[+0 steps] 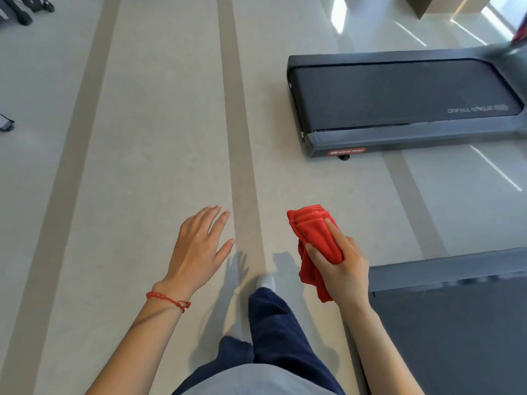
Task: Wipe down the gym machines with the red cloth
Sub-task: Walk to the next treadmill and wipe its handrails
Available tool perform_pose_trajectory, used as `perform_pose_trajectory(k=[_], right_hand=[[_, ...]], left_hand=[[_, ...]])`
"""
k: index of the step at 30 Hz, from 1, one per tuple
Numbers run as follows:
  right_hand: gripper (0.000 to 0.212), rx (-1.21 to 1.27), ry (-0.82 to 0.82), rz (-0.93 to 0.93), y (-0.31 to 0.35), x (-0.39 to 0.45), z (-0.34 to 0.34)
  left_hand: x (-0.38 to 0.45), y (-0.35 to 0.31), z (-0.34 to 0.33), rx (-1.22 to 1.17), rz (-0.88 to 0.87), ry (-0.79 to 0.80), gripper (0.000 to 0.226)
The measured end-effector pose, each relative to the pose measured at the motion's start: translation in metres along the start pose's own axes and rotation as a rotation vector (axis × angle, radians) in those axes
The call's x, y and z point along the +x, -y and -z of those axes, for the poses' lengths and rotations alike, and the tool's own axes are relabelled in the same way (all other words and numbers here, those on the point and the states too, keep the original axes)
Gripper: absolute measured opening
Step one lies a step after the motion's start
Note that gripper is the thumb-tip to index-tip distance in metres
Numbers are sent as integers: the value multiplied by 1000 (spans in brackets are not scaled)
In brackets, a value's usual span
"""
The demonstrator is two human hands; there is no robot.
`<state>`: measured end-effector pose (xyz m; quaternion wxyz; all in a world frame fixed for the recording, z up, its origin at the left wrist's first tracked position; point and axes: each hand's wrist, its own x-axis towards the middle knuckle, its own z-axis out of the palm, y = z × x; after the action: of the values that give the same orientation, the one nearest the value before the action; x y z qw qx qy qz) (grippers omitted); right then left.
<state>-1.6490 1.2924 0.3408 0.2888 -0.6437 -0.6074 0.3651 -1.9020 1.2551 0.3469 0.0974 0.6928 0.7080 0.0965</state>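
Right hand grips the bunched red cloth, left hand spread empty; treadmill sits ahead-right, lengthwise sideways, closer to the cloth hand.

"STAR TRAC" on treadmill.

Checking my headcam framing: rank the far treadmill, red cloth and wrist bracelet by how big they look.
1. Far treadmill, largest.
2. Red cloth, gripped in the right hand.
3. Bracelet, smallest.
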Motion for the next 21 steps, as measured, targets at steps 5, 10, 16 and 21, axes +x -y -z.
perform_pose_trajectory(k=[5, 10, 16, 21], right_hand=[[57, 25, -33, 7, 6, 72, 14], [58, 7, -67, -11, 11, 131, 24], [61, 14, -131, -68, 15, 183, 32], [58, 31, -237, -143, 14, 223, 42]], left_hand=[[83, -9, 5, 4, -25, -9, 50], [152, -20, 9, -2, -79, -4, 50], [233, -35, 9, 10, -209, 21, 55], [307, -50, 0, 20, -338, 22, 43]])
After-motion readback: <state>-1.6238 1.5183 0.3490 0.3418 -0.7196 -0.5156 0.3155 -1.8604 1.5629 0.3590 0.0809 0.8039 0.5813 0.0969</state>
